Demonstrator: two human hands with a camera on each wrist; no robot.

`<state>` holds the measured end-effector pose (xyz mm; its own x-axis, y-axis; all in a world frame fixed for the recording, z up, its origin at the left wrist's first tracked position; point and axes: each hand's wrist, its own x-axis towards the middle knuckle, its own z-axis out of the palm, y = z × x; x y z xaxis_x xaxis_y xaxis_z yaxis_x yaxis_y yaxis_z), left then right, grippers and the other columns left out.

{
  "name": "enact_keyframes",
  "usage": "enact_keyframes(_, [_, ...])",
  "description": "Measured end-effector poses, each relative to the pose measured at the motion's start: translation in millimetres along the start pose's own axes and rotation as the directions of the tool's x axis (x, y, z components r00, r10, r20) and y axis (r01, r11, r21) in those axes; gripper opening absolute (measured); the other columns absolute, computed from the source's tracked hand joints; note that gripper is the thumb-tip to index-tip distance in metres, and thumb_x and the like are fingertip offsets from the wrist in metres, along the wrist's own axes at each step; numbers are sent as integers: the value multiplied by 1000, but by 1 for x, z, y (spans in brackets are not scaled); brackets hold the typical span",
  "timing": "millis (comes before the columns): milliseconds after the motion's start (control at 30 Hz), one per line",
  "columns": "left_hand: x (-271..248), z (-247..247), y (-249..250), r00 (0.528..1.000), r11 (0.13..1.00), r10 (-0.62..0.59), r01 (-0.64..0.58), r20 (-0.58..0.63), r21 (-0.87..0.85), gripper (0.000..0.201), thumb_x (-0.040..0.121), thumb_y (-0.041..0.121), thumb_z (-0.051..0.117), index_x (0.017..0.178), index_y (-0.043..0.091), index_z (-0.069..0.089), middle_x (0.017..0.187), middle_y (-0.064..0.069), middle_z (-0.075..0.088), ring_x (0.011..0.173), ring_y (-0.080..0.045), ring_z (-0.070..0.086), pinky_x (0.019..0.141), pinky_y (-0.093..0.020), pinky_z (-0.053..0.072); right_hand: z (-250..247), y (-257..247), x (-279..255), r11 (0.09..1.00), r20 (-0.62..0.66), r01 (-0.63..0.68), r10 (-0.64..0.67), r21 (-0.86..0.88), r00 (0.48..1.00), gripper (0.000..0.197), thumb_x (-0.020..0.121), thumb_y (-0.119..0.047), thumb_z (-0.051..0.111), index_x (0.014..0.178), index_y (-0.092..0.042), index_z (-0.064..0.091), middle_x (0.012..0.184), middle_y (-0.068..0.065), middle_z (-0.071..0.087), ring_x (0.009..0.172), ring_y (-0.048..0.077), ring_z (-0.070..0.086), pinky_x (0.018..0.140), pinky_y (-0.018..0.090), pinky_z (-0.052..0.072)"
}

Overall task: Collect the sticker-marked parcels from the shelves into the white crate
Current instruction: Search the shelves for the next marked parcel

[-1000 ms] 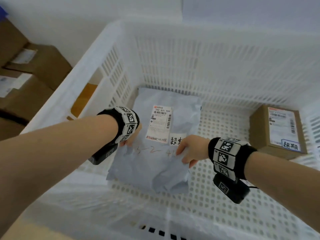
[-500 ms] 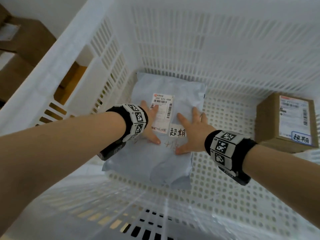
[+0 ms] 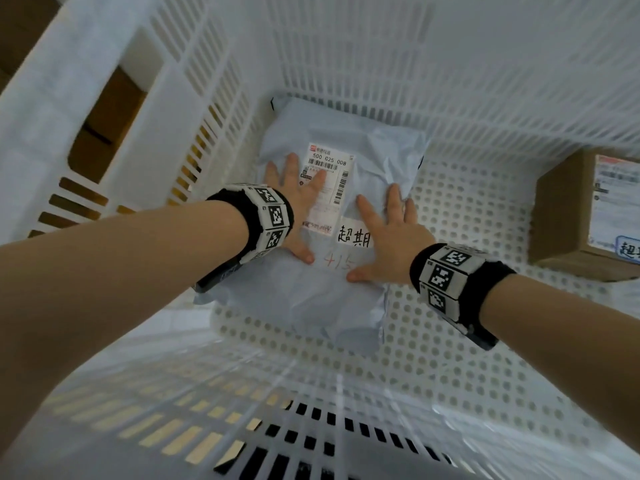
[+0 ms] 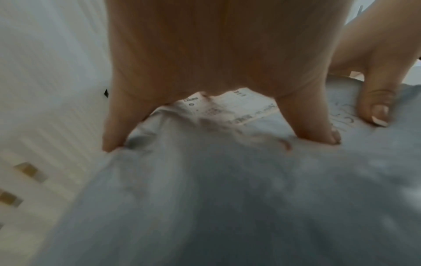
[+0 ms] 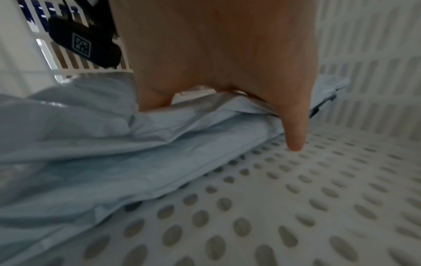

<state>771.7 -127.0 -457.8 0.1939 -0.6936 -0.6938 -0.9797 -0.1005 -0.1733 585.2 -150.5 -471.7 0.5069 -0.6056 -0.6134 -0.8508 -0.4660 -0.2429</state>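
Hands flat, both of them: left hand and right hand press a grey mailer bag onto the perforated floor of the white crate, fingers spread wide and straight, holding nothing. The bag lies toward ten o'clock, its far edge against the slatted wall. A cardboard box sits at three o'clock, well apart, with bare floor between. Open floor runs from the bag's near edge toward six o'clock.
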Motion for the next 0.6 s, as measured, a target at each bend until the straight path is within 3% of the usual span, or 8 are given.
enact_keyframes(167, [9, 7, -2, 999, 999, 43, -43, -8, -5, 150, 47, 75, 72, 139, 25, -35, 145, -23, -37, 136, -50, -22, 115, -59, 3, 8, 4, 4, 999, -20, 8, -8, -49, 1000, 128, 61, -72, 66, 144, -36, -25, 149, 13, -38, 143, 40, -16, 114, 50, 21])
enact_keyframes(333, [10, 10, 3, 999, 997, 29, -28, 21, -69, 147, 50, 68, 76, 140, 28, -34, 145, -19, -39, 136, -49, -23, 114, -60, 6, 15, 5, 8, 997, -38, 4, -7, -78, 999, 128, 62, -75, 64, 143, -36, -26, 148, 14, -39, 143, 41, -13, 113, 49, 25])
enact_keyframes(600, [16, 13, 2, 999, 997, 50, -50, 4, -56, 146, 50, 71, 74, 140, 28, -33, 145, -20, -39, 136, -51, -20, 115, -59, 5, 18, 7, 12, 995, -44, 12, -17, -95, 999, 127, 62, -77, 62, 144, -34, -25, 149, 16, -37, 143, 43, -7, 114, 49, 20])
